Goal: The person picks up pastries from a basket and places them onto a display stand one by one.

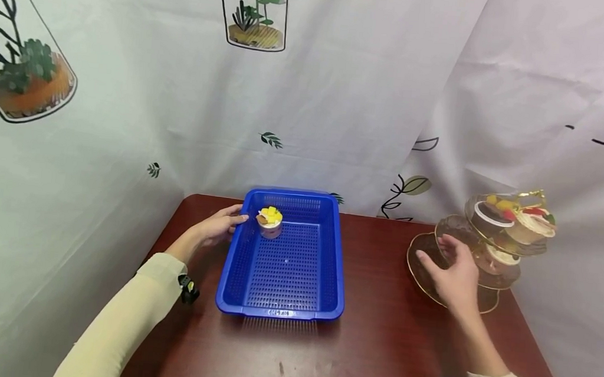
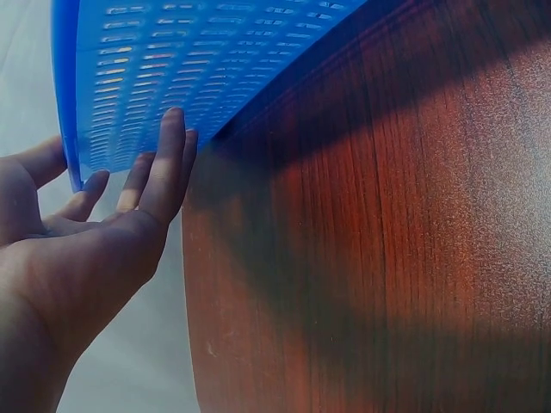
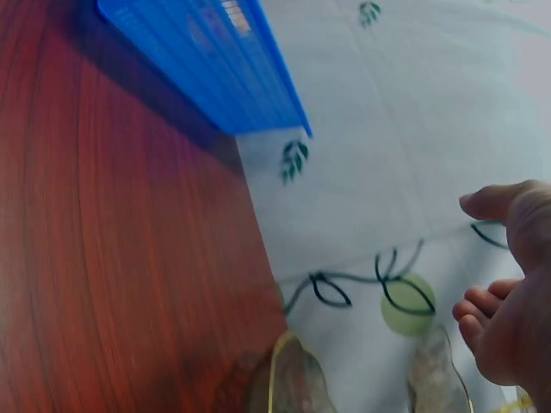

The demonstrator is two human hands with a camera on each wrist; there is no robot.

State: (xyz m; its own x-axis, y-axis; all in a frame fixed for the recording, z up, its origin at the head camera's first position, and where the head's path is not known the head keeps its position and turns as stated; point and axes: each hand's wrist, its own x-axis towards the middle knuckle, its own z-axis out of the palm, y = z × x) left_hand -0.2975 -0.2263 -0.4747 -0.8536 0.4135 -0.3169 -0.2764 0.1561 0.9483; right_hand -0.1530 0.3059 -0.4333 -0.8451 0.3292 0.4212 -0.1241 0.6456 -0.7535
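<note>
With the thumb over its left rim and the fingers along the outer wall, my left hand (image 1: 215,228) holds a blue plastic basket (image 1: 295,277). The left wrist view shows those fingers (image 2: 164,176) against the slotted side. Inside the basket, at its far left corner, is a dessert cup (image 1: 270,225) topped with yellow cubes. My right hand (image 1: 456,279) is in front of a three-tiered glass stand (image 1: 423,272) with gold edges, thumb and fingers apart, holding nothing. Dessert cups with fruit (image 1: 530,226) fill the top tier, and a creamy cup (image 1: 500,259) sits on the middle one, partly hidden.
Basket and stand are on a dark red wooden table (image 1: 375,336). A pale cloth backdrop (image 1: 339,126) with printed plants hangs along the back and sides. Table edges run close beside the stand on the right and near my left hand.
</note>
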